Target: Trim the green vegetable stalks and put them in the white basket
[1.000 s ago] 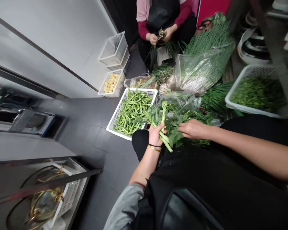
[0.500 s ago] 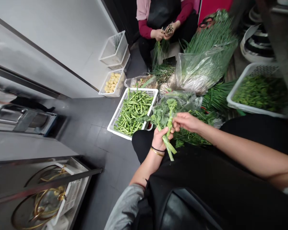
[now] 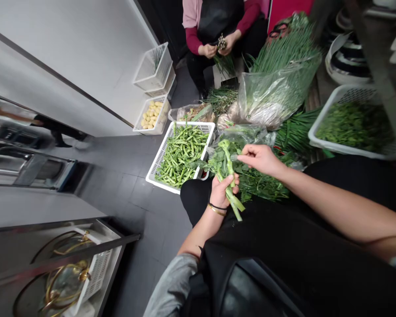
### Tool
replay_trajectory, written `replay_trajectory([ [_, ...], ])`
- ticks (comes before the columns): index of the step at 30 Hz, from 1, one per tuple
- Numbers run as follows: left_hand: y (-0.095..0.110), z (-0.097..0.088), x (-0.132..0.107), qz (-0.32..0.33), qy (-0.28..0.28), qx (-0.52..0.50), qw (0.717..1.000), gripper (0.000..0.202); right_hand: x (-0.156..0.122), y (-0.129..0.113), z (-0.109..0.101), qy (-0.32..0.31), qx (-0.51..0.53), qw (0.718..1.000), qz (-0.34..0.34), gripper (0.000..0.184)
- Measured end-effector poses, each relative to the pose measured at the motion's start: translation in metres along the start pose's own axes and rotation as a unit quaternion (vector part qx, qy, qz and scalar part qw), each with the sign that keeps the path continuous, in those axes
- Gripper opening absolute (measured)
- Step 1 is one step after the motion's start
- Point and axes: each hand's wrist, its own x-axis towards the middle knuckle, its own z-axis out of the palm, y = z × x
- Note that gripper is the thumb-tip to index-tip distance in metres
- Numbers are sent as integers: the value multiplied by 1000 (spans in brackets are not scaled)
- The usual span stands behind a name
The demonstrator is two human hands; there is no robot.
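Note:
My left hand (image 3: 222,191) is closed round a few leafy green stalks (image 3: 229,165), one with a broccoli-like head. Their pale cut ends stick out below the fist, towards my lap. My right hand (image 3: 259,158) is just right of the stalks, thumb and forefinger pinched together. Whatever the pinch holds is too small to make out. Left of the stalks stands a white basket (image 3: 155,169) full of cut green stem pieces (image 3: 183,154). Loose leafy greens (image 3: 264,185) lie under my right forearm, partly hidden by it.
Opposite me, a person's hands (image 3: 218,47) hold a bunch of thin green stalks. Between us lies a clear bag (image 3: 267,99) of long green onions. A crate of potatoes (image 3: 152,115) stands by the wall, a basket of leaves (image 3: 353,127) at right. Someone walks at far left.
My right hand has drawn slightly up and away to the right from the stalks. The left hand keeps its hold. At far left, a walking person has come into view.

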Motion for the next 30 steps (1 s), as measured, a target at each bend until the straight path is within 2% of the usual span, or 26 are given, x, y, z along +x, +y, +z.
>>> replay_trajectory([
  [2,2,-1,0,5,5,-8,1000,29,-9,-2,-2,-25,-120,987,-103,23],
  [4,3,-4,0,-37,-13,-15,999,28,-14,-3,-15,-151,-177,963,-137,18],
  [6,4,-7,0,-78,-34,-25,996,28,-13,-4,-32,-268,-192,942,-70,23],
  [7,4,-8,0,-89,-43,-29,995,28,-10,-5,-40,-284,-185,941,-18,28],
  [8,4,-8,-1,-93,-52,-32,994,28,-5,-6,-45,-270,-166,948,33,32],
  [10,3,-6,-2,-92,-75,-30,992,28,4,-9,-46,-185,-91,973,106,35],
  [12,2,-3,-3,-81,-91,-14,992,29,12,-12,-36,-106,3,985,137,38],
  [14,1,-1,-5,-46,-70,21,996,31,17,-12,-23,-72,73,983,153,41],
  [17,0,-2,-5,17,-5,75,997,36,17,-8,-8,-82,123,973,174,39],
  [19,-1,-3,-5,33,17,89,995,38,13,-3,-1,-90,148,969,178,38],
  [22,-3,-3,-5,24,-1,67,997,37,6,2,7,-85,233,952,179,39],
  [24,-4,-3,-7,7,-26,43,999,35,1,5,11,-117,279,932,201,41],
  [26,0,-6,-7,0,-35,34,999,35,-5,9,8,-157,262,924,229,42],
  [27,5,-9,-5,8,-26,35,999,35,-9,13,3,-171,223,930,236,41],
  [30,39,-32,16,73,51,55,994,33,-22,33,-22,-184,28,960,209,36],
])
